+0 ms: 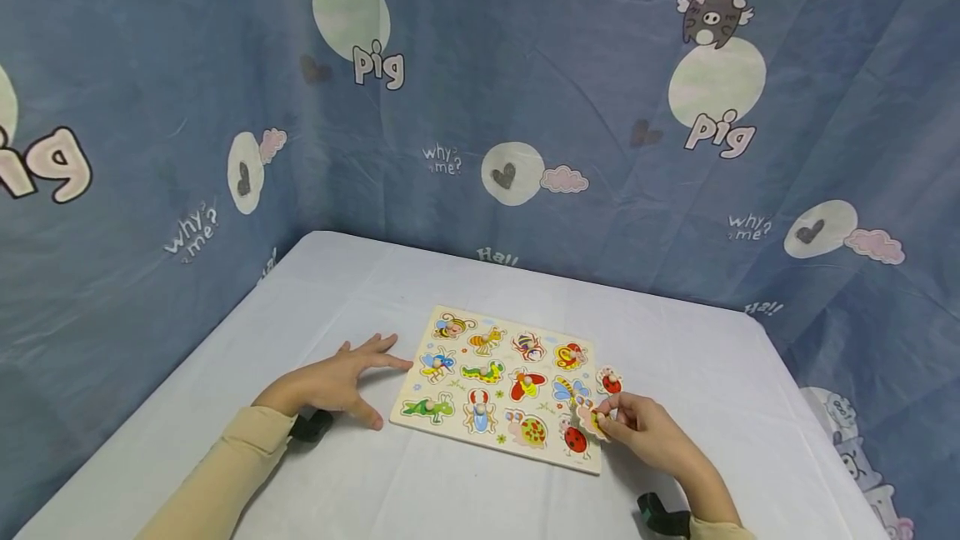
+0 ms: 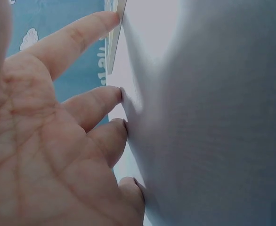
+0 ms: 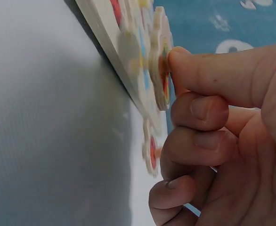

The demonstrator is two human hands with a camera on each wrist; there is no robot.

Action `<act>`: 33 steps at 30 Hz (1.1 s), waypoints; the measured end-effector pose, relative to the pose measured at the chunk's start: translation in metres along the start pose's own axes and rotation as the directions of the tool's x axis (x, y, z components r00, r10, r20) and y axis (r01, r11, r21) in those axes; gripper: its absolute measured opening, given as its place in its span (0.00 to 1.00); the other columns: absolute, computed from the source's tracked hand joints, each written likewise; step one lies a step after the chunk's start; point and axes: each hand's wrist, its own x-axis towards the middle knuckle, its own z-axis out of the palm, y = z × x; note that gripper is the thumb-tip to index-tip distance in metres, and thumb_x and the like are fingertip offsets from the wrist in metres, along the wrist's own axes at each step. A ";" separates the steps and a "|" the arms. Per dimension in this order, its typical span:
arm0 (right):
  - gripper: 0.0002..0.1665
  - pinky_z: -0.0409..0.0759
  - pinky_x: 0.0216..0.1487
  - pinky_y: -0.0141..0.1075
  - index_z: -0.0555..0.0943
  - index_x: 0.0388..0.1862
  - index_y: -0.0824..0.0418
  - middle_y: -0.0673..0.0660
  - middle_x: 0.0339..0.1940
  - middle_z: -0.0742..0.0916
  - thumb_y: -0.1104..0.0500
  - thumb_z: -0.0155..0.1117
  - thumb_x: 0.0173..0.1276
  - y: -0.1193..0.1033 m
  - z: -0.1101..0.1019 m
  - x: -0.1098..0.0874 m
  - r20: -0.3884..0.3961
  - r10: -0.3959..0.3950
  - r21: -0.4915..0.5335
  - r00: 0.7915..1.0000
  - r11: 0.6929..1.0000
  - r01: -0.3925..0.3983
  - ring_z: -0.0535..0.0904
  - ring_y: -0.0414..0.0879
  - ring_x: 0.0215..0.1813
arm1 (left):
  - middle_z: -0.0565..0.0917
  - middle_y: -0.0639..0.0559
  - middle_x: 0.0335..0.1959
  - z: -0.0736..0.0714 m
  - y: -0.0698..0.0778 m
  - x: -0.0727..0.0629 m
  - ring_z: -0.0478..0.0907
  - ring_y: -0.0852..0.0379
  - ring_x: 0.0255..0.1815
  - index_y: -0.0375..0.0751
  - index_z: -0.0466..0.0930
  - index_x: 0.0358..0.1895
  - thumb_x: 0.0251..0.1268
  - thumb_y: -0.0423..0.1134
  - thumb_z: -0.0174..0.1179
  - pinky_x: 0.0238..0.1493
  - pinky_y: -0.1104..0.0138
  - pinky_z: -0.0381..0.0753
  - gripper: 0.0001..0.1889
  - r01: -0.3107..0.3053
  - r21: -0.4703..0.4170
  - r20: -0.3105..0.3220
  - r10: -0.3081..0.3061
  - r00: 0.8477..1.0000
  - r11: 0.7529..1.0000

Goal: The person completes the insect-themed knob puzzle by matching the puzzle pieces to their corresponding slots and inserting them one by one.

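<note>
A wooden peg puzzle board (image 1: 465,432) with colourful insect pictures lies on the white table. Spread fingers show on my left hand (image 1: 337,377); its index fingertip touches the board's left edge, while other fingertips rest on the cloth in the left wrist view. Between thumb and index finger, my right hand (image 1: 648,432) pinches a snail puzzle piece (image 1: 591,419) by its knob. This piece (image 3: 162,56) is tilted close over the board's right side, overlapping the dragonfly picture (image 1: 572,390). Off the right edge lies a ladybug piece (image 1: 611,381), just beyond the right fingertips.
White cloth (image 1: 450,498) covers the table around the board. A blue curtain (image 1: 480,90) with pig prints hangs behind and along the sides. Black wrist straps (image 1: 663,515) sit by the beige sleeves (image 1: 225,473).
</note>
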 end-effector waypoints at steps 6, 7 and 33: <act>0.07 0.66 0.26 0.29 0.85 0.46 0.61 0.48 0.23 0.74 0.58 0.71 0.76 -0.009 0.010 0.007 0.019 -0.027 -0.030 0.999 0.999 0.027 0.67 0.36 0.24 | 0.51 0.33 0.89 0.000 -0.003 0.001 0.36 0.26 0.90 0.53 0.80 0.74 0.40 0.45 0.89 0.81 0.25 0.26 0.49 -0.006 -0.007 0.006 0.006 1.000 1.000; 0.07 0.66 0.26 0.29 0.85 0.45 0.61 0.48 0.23 0.75 0.58 0.70 0.76 -0.011 0.011 0.008 0.025 -0.037 -0.032 0.999 0.999 0.038 0.67 0.35 0.24 | 0.51 0.33 0.89 0.000 -0.004 0.001 0.36 0.27 0.90 0.52 0.80 0.74 0.40 0.45 0.89 0.81 0.25 0.26 0.49 -0.007 -0.007 0.005 0.007 1.000 1.000; 0.07 0.68 0.24 0.28 0.84 0.46 0.60 0.47 0.23 0.77 0.57 0.69 0.78 -0.035 0.031 0.022 0.159 -0.134 -0.026 0.978 0.990 0.139 0.68 0.34 0.22 | 0.57 0.33 0.88 0.006 0.001 0.001 0.42 0.28 0.90 0.54 0.82 0.71 0.47 0.48 0.86 0.82 0.24 0.32 0.42 0.011 0.038 -0.057 -0.009 0.998 0.999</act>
